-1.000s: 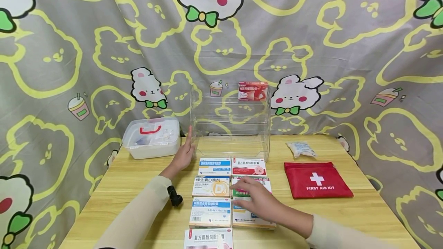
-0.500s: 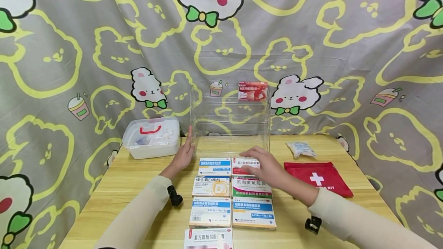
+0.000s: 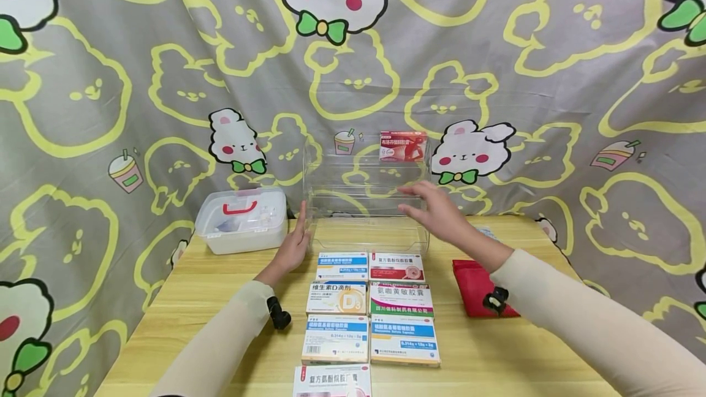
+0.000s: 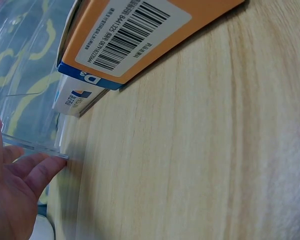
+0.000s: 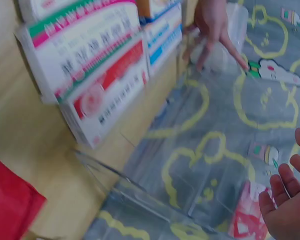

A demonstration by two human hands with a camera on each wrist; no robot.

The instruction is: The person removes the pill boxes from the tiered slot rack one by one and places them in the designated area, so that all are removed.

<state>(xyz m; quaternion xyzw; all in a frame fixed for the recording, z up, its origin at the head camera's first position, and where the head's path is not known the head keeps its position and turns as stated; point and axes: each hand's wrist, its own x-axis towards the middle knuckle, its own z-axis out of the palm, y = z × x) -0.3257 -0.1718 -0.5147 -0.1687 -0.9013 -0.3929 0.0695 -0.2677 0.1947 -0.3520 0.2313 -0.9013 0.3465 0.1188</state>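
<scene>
A clear tiered acrylic rack stands at the table's back, a red medicine box on its top right. My left hand rests against the rack's left side, fingers extended; the left wrist view shows its fingertips at the rack's bottom edge. My right hand hovers before the rack's right half, thumb and fingers apart, holding nothing. Two columns of medicine boxes lie in front, among them a red-and-white box, a vitamin D box, a green-and-purple box and a blue-and-white box.
Left of the rack sits a translucent lidded case with a red handle. A red first aid pouch lies on the right, partly covered by my right forearm. Behind the table hangs a grey patterned cloth.
My right hand has moved up and away from over the right column of boxes to the front of the rack. The left hand stays at the rack's side.
</scene>
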